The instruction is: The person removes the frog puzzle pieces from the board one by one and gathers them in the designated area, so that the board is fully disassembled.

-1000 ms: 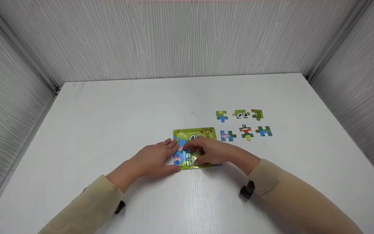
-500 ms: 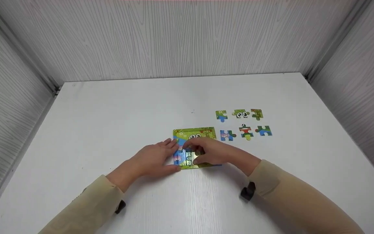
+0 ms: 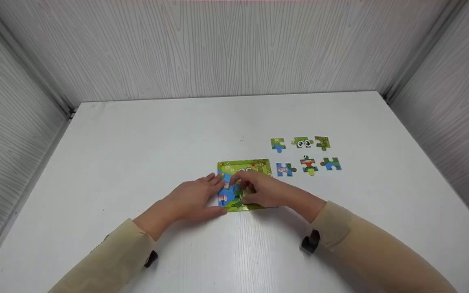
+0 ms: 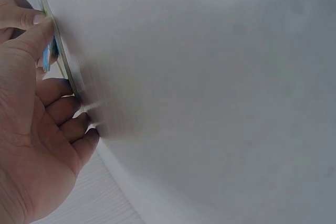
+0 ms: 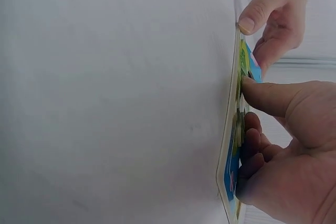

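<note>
Right wrist view: the right hand [image 5: 302, 142] pinches a tilted puzzle piece [image 5: 255, 65] over the board's [image 3: 244, 161] left part; the left hand [image 3: 191, 199] lies spread at its left edge. Probably light and stiff, the piece suits an edge grip; 6 loose pieces [image 3: 308, 162] lie far right.

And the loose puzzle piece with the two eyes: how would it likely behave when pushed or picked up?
The eye piece lies flat on the smooth-looking table, so a push would probably slide it, not tip it. Small, with hardly any visible edge, it's likely light but perhaps awkward to lift.
</note>
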`<act>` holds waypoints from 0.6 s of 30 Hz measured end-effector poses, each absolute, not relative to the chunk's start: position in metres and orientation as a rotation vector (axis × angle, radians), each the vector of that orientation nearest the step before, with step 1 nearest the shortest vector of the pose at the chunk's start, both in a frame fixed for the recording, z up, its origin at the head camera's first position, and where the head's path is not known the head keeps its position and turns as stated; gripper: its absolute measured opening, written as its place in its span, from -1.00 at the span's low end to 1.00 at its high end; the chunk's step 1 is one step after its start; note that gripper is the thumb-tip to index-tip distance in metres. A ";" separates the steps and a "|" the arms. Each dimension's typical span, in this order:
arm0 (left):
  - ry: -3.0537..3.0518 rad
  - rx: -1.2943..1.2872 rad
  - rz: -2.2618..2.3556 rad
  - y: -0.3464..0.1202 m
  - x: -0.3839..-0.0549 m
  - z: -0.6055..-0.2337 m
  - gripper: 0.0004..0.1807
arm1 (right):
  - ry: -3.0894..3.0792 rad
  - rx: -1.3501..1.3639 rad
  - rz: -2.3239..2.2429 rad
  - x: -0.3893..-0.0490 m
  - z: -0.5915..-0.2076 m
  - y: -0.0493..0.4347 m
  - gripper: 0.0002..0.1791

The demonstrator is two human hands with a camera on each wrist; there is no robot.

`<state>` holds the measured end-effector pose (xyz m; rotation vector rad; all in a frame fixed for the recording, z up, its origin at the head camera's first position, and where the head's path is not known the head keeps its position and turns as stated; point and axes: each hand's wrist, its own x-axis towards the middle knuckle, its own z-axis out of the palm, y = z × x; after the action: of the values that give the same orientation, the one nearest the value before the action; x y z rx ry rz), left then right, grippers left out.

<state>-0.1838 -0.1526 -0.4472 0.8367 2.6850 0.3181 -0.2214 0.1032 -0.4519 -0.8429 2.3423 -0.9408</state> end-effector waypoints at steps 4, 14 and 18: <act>2.687 0.845 0.309 -0.153 -0.184 -0.447 -0.06 | 2.349 -0.845 -0.970 -0.221 -0.453 0.103 -0.52; 2.680 0.813 0.282 -0.152 -0.184 -0.446 -0.06 | 2.366 -0.891 -1.009 -0.219 -0.458 0.104 -0.48; 2.679 0.811 0.288 -0.152 -0.184 -0.446 -0.06 | 2.410 -0.935 -0.984 -0.217 -0.457 0.101 -0.42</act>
<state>-0.1838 -0.1516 -0.4462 0.8106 2.6791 0.2875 -0.2168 0.1010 -0.4567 -0.9352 2.4103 -0.9841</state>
